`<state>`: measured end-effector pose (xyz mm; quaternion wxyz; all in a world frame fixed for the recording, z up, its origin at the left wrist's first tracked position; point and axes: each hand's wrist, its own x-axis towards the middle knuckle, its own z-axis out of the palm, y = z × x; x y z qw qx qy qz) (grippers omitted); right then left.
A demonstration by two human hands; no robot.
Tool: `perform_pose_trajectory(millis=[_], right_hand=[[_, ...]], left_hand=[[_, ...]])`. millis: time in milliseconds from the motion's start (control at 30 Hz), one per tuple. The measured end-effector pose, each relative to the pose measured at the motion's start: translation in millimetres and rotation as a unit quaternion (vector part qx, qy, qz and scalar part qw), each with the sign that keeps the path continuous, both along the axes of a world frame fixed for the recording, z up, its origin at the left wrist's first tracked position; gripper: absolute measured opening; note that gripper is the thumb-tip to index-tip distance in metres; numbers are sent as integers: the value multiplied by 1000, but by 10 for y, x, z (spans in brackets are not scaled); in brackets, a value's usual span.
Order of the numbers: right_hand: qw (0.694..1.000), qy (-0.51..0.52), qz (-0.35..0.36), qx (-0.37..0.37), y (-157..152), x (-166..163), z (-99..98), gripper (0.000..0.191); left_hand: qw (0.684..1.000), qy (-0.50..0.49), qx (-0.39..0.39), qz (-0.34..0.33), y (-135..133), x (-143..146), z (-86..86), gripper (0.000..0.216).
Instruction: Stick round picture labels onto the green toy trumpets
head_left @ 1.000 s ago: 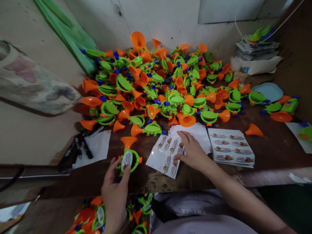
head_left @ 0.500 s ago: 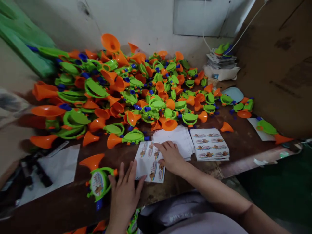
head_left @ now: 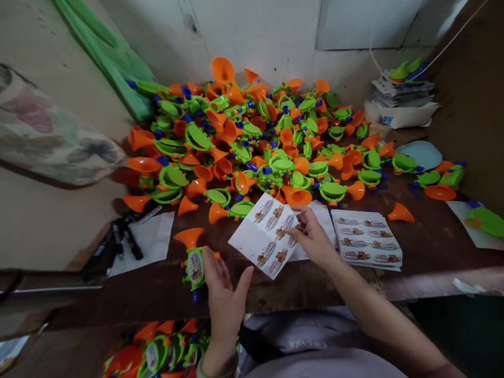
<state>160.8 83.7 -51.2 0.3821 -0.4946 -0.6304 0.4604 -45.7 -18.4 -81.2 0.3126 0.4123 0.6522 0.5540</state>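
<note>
Brown wood made up the table (head_left: 433,247), which ran across the middle of the frame from left to right. Over its upper centre spread a heap of toy trumpets (head_left: 252,142), green bodies with orange bells and blue mouthpieces, piled against the pale wall. More finished trumpets (head_left: 157,352) showed at the lower left edge, below the table's front.

Right of centre lay a stack of sticker sheets (head_left: 366,239), flat on the wood, with a lone orange bell (head_left: 399,212) just above its right corner. At the left, a white paper (head_left: 145,241) lay near the table edge.

At the centre of the frame, a single sticker sheet (head_left: 263,236) was raised off the table and tilted, several of its printed labels still on it. The right hand (head_left: 313,239) gripped it at its right edge, fingers and thumb pinched on the paper, so the sheet stretched away to the left of that hand.

The left hand (head_left: 226,294) sat at the lower centre, open, with its fingers spread and empty. A labelled toy trumpet (head_left: 194,262) lay on the table just to the left of its fingertips, bell pointing toward the top of the frame and sticker facing up. Whether the fingertips touched its green body could not be told.
</note>
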Motion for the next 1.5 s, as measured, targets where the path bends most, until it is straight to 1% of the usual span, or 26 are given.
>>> perform_pose_trajectory(millis=[33, 100, 167, 200, 267, 300, 333, 400, 467, 533, 600, 667, 700, 733, 767, 833, 867, 900, 967, 1033, 1100, 1167, 1267, 1367, 1433, 1500], right_hand=[[1000, 30, -3, 1, -15, 24, 28, 44], [997, 72, 6, -4, -56, 47, 84, 44], [996, 88, 10, -4, -115, 52, 142, 48], [997, 77, -6, 17, -151, 55, 175, 51], [992, 9, -67, 106, -234, 74, 252, 49], [982, -40, -92, 161, -278, 90, 296, 44], [969, -89, -98, 210, -320, 107, 340, 37], [952, -157, -49, 259, -389, 135, 413, 24], [947, -178, 6, 269, -424, 142, 444, 16], [944, -171, 10, 282, -427, 127, 430, 10], [933, -157, -19, 323, -419, 105, 397, 6], [905, -157, -46, 393, -430, 92, 384, 10], [888, -160, -43, 430, -447, 93, 394, 13], [873, -160, -21, 461, -472, 101, 416, 15], [863, -152, 20, 481, -502, 116, 447, 15], [862, -103, 111, 484, -561, 163, 517, 11], [869, -74, 129, 472, -581, 191, 543, 11], [881, -58, 117, 455, -592, 218, 557, 10], [906, -69, 33, 416, -587, 256, 538, 9], [917, -114, -35, 381, -563, 263, 466, 21], [925, -137, -53, 351, -549, 246, 375, 30], [931, -131, -66, 335, -556, 223, 298, 33], [922, -126, -95, 354, -575, 217, 234, 34], [903, -154, -103, 387, -572, 257, 216, 27], [894, -171, -114, 398, -578, 295, 218, 22], [885, -183, -120, 410, -621, 332, 235, 19]], left_hand=[[994, -107, -14, -20, 6, 44, 58, 98], [954, -281, -57, -83, 32, 136, 164, 90], [919, -362, -99, -121, 72, 241, 270, 82], [914, -373, -111, -117, 96, 299, 323, 76], [911, -388, -113, -84, 146, 421, 423, 67], [910, -395, -106, -66, 169, 479, 463, 66], [911, -398, -93, -48, 188, 532, 493, 66], [917, -393, -64, -27, 208, 619, 523, 68], [922, -384, -50, -24, 207, 675, 526, 68], [921, -386, -46, -20, 195, 706, 525, 69], [915, -399, -54, -4, 191, 715, 542, 70], [907, -414, -72, 28, 205, 705, 582, 71], [903, -420, -80, 44, 220, 693, 610, 70], [899, -427, -85, 57, 238, 677, 639, 69], [895, -433, -87, 64, 258, 659, 668, 67], [891, -440, -88, 66, 293, 626, 713, 61], [891, -440, -86, 65, 304, 617, 725, 59], [893, -437, -83, 68, 310, 614, 728, 58], [897, -430, -71, 79, 309, 633, 711, 63], [897, -429, -65, 86, 296, 676, 677, 72], [896, -432, -71, 77, 285, 723, 645, 79], [897, -431, -76, 64, 282, 758, 627, 80], [897, -434, -75, 44, 290, 781, 619, 78], [888, -449, -100, 15, 314, 805, 591, 73], [890, -440, -117, -31, 352, 840, 532, 69], [911, -383, -118, -99, 421, 882, 435, 68]])
